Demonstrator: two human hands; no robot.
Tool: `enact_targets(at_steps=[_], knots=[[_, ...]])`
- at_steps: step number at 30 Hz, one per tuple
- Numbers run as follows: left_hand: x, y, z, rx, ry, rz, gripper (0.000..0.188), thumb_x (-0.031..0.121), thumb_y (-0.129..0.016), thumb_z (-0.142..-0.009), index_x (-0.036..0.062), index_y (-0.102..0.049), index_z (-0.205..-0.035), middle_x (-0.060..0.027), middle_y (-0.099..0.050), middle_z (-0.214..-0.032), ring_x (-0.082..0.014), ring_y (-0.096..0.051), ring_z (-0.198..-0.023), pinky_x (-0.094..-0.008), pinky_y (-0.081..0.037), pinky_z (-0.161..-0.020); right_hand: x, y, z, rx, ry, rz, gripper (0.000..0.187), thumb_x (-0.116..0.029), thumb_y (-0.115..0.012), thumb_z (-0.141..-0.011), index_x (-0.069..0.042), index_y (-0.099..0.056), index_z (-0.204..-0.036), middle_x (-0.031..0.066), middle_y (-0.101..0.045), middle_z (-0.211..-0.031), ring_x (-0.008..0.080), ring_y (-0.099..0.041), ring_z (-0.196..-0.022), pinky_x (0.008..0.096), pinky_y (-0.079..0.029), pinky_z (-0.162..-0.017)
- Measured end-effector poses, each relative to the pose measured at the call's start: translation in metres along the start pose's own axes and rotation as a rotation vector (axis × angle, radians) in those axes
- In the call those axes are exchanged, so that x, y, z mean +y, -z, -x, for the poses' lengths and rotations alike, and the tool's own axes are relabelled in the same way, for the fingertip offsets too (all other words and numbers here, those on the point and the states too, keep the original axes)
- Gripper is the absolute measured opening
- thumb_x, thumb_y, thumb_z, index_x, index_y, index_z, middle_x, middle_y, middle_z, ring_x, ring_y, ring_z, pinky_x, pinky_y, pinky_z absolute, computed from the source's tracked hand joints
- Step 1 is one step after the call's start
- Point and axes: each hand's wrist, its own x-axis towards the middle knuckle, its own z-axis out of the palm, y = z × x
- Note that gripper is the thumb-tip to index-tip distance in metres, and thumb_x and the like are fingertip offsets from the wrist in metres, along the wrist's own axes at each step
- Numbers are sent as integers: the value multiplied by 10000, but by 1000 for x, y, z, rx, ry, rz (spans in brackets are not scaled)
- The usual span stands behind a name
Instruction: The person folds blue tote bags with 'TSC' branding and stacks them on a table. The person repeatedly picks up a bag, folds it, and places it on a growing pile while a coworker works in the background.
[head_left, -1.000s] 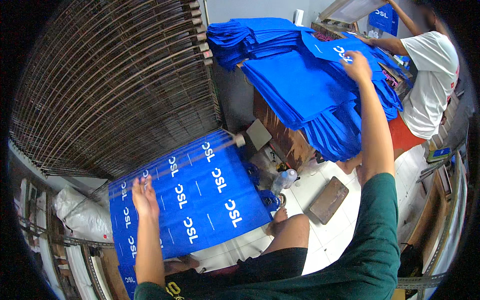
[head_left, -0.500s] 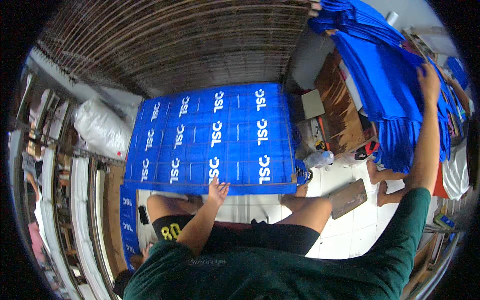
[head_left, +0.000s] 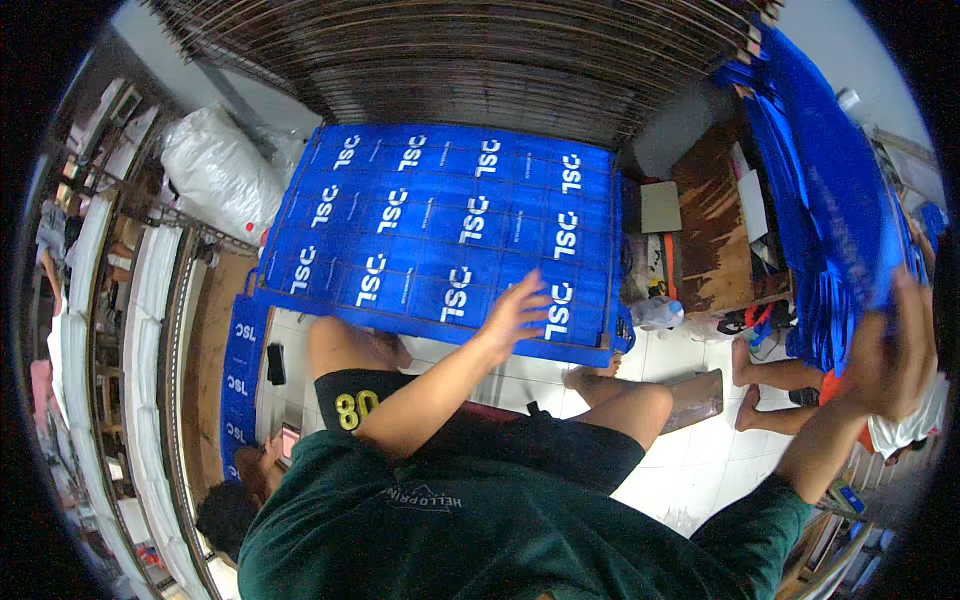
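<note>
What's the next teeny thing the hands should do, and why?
Perhaps the right hand should get a firm grip on one of the hanging blue sheets: it's right by them, though blur hides whether it holds one. The left hand is open above the printed blue pieces, so it looks free to help.

White-printed blue sheets [head_left: 430, 230] lie flat, side by side, in rows on the wire rack [head_left: 480, 70]; at right, a thick pile of blue pieces [head_left: 800, 200] droops, its outer side perhaps printed, though blurred.
</note>
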Motion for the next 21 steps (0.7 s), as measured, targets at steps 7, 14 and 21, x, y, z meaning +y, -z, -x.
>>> enact_targets(at_steps=[7,14,21], knots=[[145,-69,116,-223,-595,-396,374,436,-522,-860,87,-623,-771,34,-568,-646,-76,-508,-596,-249,-387,-515,-153,-67,43,-78,333,-568,321,-90,-597,-610,43,-633,-900,116,-568,-849,223,-545,-672,311,-462,-535],[152,-10,99,-14,-589,-239,220,242,-509,-891,51,-617,-874,-52,-640,-822,-123,-598,-724,-278,-481,-671,-251,-87,93,79,17,-1052,328,-218,-776,-605,-60,-574,-810,102,-562,-797,237,-548,-674,352,-444,-573],[192,35,194,-9,-643,145,190,162,-585,-803,8,-603,-913,-93,-639,-848,-180,-627,-727,-319,-518,-695,-365,-139,227,-1164,-1753,-2825,1154,-906,-376,-499,-56,-410,-1278,155,-526,-1183,290,-563,-977,400,-477,-776]])
